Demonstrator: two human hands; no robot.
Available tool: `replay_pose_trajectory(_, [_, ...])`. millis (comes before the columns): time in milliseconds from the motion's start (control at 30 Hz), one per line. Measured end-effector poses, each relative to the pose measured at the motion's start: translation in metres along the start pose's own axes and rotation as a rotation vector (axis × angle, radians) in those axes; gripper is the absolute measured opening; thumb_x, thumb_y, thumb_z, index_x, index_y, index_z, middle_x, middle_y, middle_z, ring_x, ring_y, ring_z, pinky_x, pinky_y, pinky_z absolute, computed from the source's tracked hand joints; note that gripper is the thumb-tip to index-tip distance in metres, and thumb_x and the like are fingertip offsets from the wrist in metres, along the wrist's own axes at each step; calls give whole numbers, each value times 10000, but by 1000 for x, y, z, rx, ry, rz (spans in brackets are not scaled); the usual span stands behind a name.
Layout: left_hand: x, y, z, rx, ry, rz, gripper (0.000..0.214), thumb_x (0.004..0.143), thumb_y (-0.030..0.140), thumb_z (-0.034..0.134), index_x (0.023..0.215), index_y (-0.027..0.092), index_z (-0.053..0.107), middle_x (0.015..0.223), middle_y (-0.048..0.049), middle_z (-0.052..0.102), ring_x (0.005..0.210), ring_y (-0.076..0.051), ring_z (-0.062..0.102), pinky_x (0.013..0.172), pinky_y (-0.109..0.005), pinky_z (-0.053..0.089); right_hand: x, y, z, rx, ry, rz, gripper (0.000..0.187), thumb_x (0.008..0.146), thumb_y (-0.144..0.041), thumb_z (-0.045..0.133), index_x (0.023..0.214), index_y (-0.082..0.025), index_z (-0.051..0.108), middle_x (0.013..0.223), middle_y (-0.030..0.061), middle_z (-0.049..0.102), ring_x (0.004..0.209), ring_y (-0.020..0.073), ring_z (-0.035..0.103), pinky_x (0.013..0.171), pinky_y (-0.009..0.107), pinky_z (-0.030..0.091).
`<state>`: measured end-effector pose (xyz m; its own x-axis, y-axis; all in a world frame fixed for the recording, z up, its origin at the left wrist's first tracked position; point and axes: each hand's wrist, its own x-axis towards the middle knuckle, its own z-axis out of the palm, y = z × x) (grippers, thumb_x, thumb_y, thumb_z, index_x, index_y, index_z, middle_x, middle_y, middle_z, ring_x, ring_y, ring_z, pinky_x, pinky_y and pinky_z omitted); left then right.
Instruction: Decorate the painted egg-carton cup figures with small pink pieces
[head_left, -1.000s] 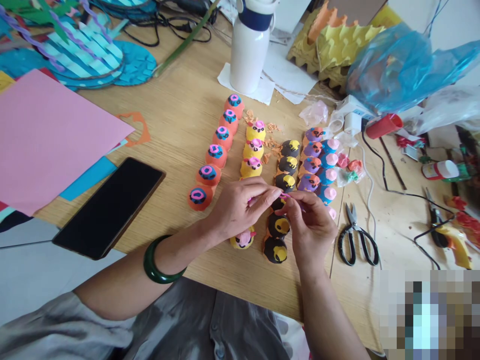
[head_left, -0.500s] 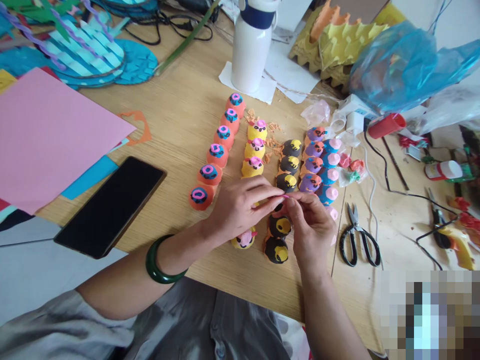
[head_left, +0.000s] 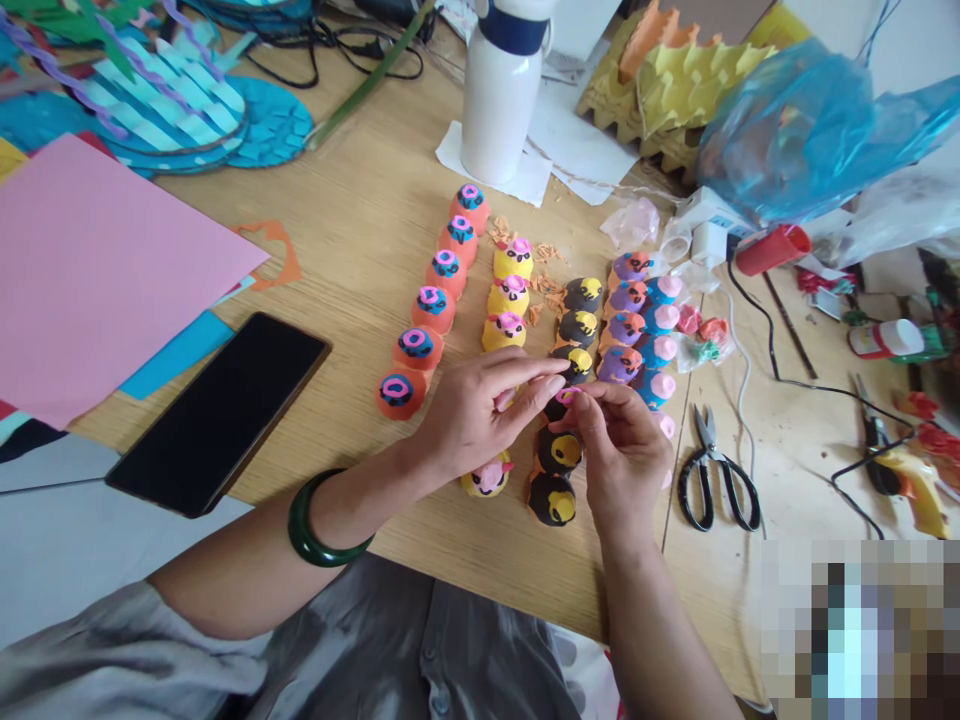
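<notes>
My right hand [head_left: 622, 450] pinches a small pink piece of modelling clay [head_left: 568, 396] between thumb and forefinger. Just left of it is my left hand [head_left: 472, 415], its fingers stretched out, thumb and forefinger slightly apart with nothing visible between them. Under both hands stand painted egg-carton strips: a black row with yellow clay [head_left: 561, 450] and a yellow row with pink clay [head_left: 513, 262], each partly covered. To the left runs an orange row with blue and pink clay rings [head_left: 431, 305]. A purple row [head_left: 621, 365] and a blue row with pink tips [head_left: 661, 318] stand to the right.
Black-handled scissors [head_left: 716, 475] lie right of my right hand. A phone [head_left: 221, 415] and pink paper [head_left: 112, 270] are at left. Behind the rows stands a white bottle [head_left: 501, 105]; egg cartons [head_left: 690, 85] and a blue plastic bag [head_left: 795, 130] sit at back right.
My left thumb and forefinger have come away from the pink clay and parted. The clay stays in my right hand, showing more of itself.
</notes>
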<state>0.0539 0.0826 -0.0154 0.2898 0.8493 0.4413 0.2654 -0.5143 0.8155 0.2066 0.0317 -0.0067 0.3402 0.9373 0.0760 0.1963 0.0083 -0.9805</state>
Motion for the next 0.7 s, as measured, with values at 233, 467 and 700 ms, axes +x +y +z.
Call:
replay_pose_trajectory(233, [1, -1, 2, -16, 20, 55, 125, 940, 226, 674, 956, 152, 773, 808, -25, 743, 623, -75, 591, 593, -191, 454, -1, -3, 0, 24, -61, 8, 104, 887, -319, 716, 935, -227, 714, 856, -5, 730, 612, 96, 645, 577, 238, 602])
replay_pose_trajectory(467, [1, 2, 0, -88, 6, -40, 158, 944, 265, 667, 946, 155, 780, 799, -40, 752, 639, -101, 622, 579, -212, 462, -1, -3, 1, -59, -89, 7, 130, 855, -343, 732, 868, -220, 694, 682, -36, 650, 517, 91, 578, 451, 209, 484])
replay_pose_trajectory(700, [2, 0, 0, -113, -19, -62, 200, 939, 302, 676, 1058, 173, 771, 870, -38, 754, 638, -92, 606, 575, -208, 465, -1, -4, -1, -96, -110, 9, 172, 869, -376, 714, 850, -211, 670, 658, -40, 608, 465, 77, 518, 399, 202, 405])
